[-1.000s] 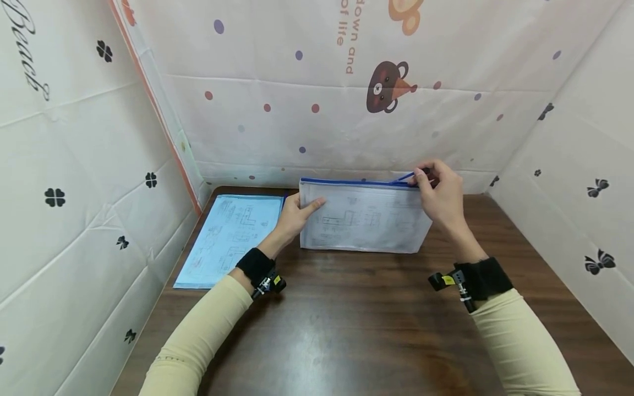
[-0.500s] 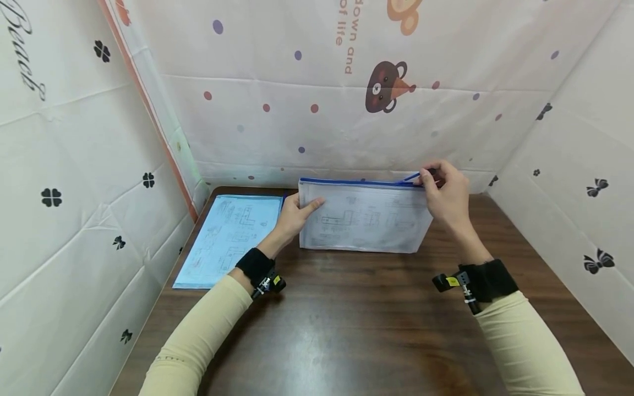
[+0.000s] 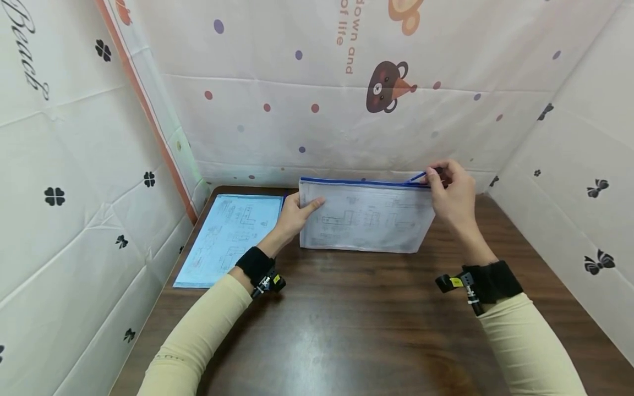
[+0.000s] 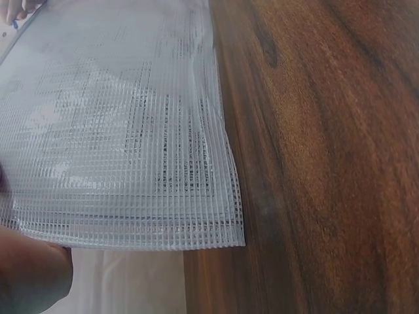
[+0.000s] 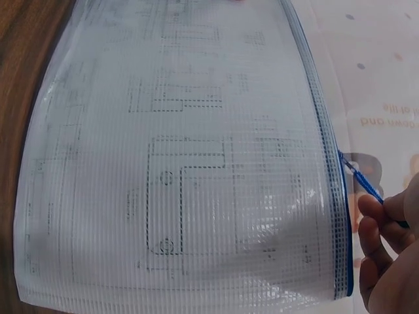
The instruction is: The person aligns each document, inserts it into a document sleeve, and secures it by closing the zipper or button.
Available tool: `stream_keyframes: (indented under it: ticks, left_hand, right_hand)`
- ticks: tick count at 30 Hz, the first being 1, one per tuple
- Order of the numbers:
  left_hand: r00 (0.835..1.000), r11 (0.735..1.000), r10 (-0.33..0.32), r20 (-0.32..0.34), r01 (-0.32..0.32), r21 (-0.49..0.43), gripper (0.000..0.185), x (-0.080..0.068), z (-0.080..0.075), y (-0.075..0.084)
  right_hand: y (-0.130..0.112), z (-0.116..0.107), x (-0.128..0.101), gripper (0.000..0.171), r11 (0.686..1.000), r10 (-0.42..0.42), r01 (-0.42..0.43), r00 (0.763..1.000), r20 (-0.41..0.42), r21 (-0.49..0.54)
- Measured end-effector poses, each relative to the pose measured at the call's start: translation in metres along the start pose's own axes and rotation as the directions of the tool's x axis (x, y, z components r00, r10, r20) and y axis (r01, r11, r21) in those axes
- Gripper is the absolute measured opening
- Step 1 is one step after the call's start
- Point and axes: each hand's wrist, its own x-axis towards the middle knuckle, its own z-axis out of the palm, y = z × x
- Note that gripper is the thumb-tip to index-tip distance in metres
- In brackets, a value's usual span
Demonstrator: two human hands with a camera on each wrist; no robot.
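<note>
A clear mesh zip pouch (image 3: 366, 220) with a blue zip along its top edge stands upright above the table, printed drawings showing through it. My left hand (image 3: 293, 215) grips its left end, thumb on the near face. At the top right, my right hand (image 3: 453, 192) pinches the blue zipper pull cord (image 5: 368, 184), which stretches from the slider on the zip. In the left wrist view the pouch's mesh corner (image 4: 196, 222) hangs beside a finger. The fingers behind the pouch are hidden.
Left of the pouch, a blue pouch (image 3: 230, 236) with drawings lies flat on the brown wooden table (image 3: 346, 319). Printed cloth walls (image 3: 277, 126) rise at the back and both sides, close behind the hands.
My right hand has moved to the right along the top edge, drawing the zipper pull and slider with it. The left hand and the pouch have stayed nearly still.
</note>
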Motion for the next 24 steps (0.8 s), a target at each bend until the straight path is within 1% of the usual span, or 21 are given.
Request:
stream_keyframes:
  ticks: [4, 9, 14, 19, 24]
  left_hand:
    - [1.000, 1.000, -0.007, -0.011, 0.007, 0.015, 0.035, 0.000, 0.000, -0.001]
    - [1.000, 1.000, -0.018, -0.008, 0.018, 0.025, 0.034, -0.002, 0.000, -0.001]
    - [1.000, 1.000, -0.002, -0.008, 0.002, 0.015, 0.034, -0.003, 0.001, 0.000]
    - [1.000, 1.000, -0.005, -0.009, 0.005, 0.016, 0.034, -0.002, 0.001, 0.000]
    - [1.000, 1.000, 0.008, -0.007, -0.007, 0.007, 0.034, -0.002, 0.002, 0.000]
  right_hand:
    - [0.003, -0.004, 0.002, 0.028, 1.000, 0.004, -0.004, 1.000, 0.001, -0.012]
    - [0.009, -0.010, 0.001, 0.026, 0.999, 0.046, -0.047, 0.999, -0.016, -0.028]
    - [0.011, -0.015, 0.000, 0.026, 0.998, 0.056, -0.057, 0.998, -0.017, -0.034]
    - [0.012, -0.017, 0.001, 0.026, 0.998, 0.056, -0.057, 0.998, -0.020, -0.039]
    - [0.012, -0.022, 0.002, 0.028, 0.996, 0.081, -0.082, 0.996, -0.030, -0.045]
